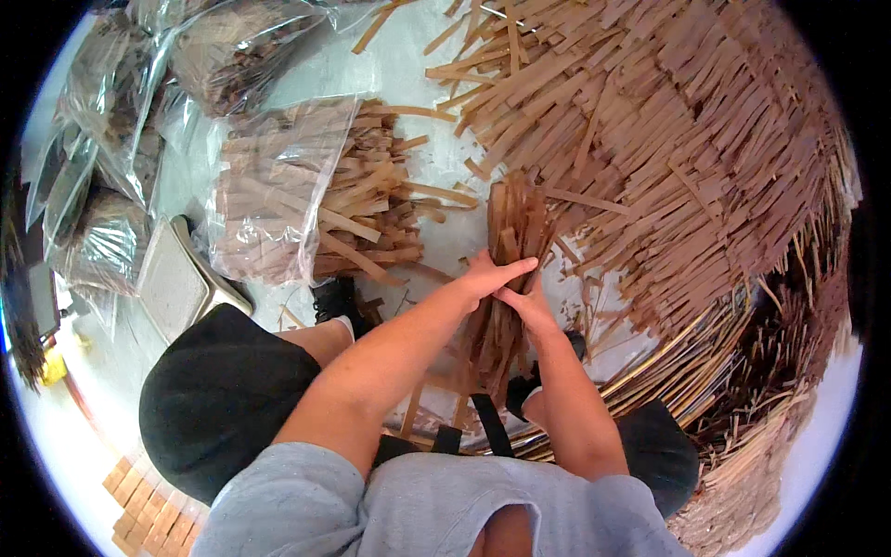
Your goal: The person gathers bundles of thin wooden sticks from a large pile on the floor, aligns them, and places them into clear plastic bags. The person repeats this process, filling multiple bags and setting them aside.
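A bundle of long, flat brown strips (506, 218) stands out in front of me, between my legs. My left hand (490, 277) wraps it from the left, with the thumb laid across the front. From the right, my right hand (527, 302) closes round the same bundle just below, its thumb touching near the left hand. The strips' lower part (497, 357) hangs down between my forearms. Fingers behind the bundle are hidden. Beyond the hands to the right, a large heap of similar brown strips (668, 139) spreads over the floor.
Left of the bundle lies a clear plastic bag (278, 190) part-filled with strips, their ends sticking out. More filled bags (232, 56) sit at the far left. A flat scale-like device (174, 278) is beside my left knee. Thin sticks (687, 357) lie at right.
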Demonstrator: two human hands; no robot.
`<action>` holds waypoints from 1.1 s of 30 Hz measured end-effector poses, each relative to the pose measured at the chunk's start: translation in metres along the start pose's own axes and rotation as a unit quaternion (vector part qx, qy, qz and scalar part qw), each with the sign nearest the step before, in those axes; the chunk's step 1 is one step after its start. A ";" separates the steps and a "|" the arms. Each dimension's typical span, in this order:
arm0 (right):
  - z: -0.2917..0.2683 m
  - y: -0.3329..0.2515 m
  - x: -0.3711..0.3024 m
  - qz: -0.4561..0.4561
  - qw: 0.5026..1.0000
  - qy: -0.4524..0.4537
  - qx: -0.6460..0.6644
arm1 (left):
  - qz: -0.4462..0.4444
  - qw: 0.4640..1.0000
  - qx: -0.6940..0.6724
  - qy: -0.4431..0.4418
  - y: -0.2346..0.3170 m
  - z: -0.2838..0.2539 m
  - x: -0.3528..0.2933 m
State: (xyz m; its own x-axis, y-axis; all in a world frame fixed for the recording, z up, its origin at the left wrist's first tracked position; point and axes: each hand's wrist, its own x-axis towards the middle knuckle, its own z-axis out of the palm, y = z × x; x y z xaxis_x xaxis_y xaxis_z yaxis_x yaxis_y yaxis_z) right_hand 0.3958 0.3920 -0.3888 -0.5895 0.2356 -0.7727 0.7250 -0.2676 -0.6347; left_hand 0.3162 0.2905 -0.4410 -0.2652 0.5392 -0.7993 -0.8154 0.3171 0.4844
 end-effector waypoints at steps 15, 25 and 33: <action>0.010 -0.114 -0.032 -0.191 0.981 0.017 -0.026 | 0.202 0.896 0.396 -0.014 0.145 -0.008 -0.071; 0.085 -0.189 0.012 -0.350 0.873 -0.057 -0.335 | 0.258 0.811 0.522 -0.063 0.165 -0.166 -0.144; 0.175 -0.165 0.055 -0.362 0.849 -0.109 -0.368 | 0.375 0.690 0.507 0.355 0.103 -0.237 -0.146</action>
State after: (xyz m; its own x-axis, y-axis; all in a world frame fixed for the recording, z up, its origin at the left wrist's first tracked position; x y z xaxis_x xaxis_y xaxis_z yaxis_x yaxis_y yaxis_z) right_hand 0.1811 0.2858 -0.3286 -0.9695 -0.1104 -0.2186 0.1236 0.5498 -0.8261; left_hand 0.1487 0.0594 -0.3587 -0.8959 0.4442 0.0123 0.3715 0.7335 0.5691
